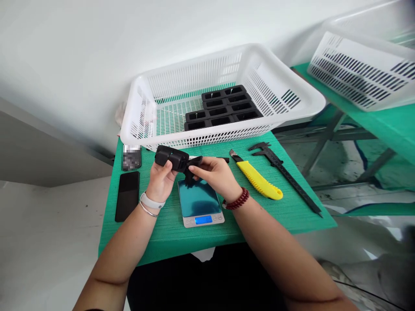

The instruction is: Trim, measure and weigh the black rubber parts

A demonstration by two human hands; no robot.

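My left hand (162,177) is closed around a black molded part (171,157), a block with two rounded sections, held tilted above the scale. At the part's right end, my right hand (218,172) pinches a thin black piece (195,162); whether it is joined to the part I cannot tell. Just below both hands lies a small digital scale (201,203) with a shiny blue-green plate and a lit blue display. To the right of my right hand rests a yellow utility knife (259,178), its blade pointing away from me.
A white plastic basket (139,125) stands behind my hands, with several black two-pocket parts (223,108) in rows. A black caliper (285,175) lies at the right, a dark phone (127,196) at the left. Another white basket (363,82) sits on a second green-covered table (385,125).
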